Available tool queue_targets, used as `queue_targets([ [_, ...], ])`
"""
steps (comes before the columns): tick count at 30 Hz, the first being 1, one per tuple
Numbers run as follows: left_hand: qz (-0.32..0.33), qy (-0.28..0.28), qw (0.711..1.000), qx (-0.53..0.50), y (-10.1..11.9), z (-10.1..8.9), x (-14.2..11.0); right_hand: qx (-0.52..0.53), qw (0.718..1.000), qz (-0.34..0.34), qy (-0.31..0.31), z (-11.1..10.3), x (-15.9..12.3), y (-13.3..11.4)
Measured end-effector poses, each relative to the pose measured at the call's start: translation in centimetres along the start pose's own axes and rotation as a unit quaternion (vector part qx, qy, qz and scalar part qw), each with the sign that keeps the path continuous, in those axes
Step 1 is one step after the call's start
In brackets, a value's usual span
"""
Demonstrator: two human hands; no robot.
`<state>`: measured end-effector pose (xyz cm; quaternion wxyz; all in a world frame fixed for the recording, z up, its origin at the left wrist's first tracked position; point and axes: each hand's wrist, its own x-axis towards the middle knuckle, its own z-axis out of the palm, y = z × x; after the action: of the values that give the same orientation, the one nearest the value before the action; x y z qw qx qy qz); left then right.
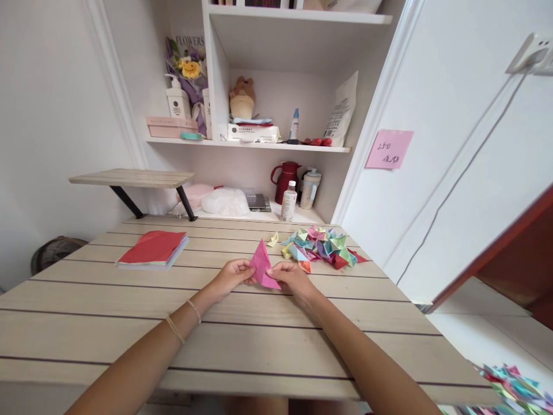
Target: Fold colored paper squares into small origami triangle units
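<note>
Between both hands a pink sheet of origami paper [262, 266], folded to a pointed shape, is held up just over the wooden table [216, 351]. My left hand [233, 276] pinches its left edge. On the other side, my right hand [294, 278] grips it with thumb and fingers near the lower right. Some of the fingers are hidden behind the paper. A pile of colourful folded paper pieces [324, 245] lies just beyond my right hand. One small pale yellow folded piece [273, 239] sits apart from the pile, behind the pink paper.
A stack of coloured paper [153, 248], red on top, lies at the left. Behind it stands a small raised shelf [132, 177]. Along the back are a clear bottle [288, 202], a red jug [286, 180] and a plastic bag [225, 202]. More folded pieces [514, 383] lie at lower right.
</note>
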<state>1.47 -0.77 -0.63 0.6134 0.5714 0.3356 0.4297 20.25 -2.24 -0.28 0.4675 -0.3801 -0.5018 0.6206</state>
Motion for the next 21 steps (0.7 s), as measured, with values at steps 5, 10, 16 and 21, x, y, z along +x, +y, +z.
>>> queue_targets([
  [5, -0.024, -0.016, 0.999, -0.041, 0.09, 0.15, -0.39, 0.091, 0.991, 0.077, -0.062, 0.54, -0.61, -0.19],
  [10, -0.029, -0.025, 0.999, -0.028, 0.03, 0.07, -0.29, 0.035, 0.997, 0.051, -0.053, 0.34, -0.63, -0.66],
  [16, -0.047, -0.039, 0.998, -0.024, -0.20, -0.13, -0.06, -0.103, 0.987, -0.050, -0.111, 0.23, -0.57, -0.65],
  [21, -0.066, -0.023, 0.996, -0.052, 0.32, -0.16, -0.26, -0.188, 0.967, -0.159, -0.071, 0.16, -0.11, -0.25],
])
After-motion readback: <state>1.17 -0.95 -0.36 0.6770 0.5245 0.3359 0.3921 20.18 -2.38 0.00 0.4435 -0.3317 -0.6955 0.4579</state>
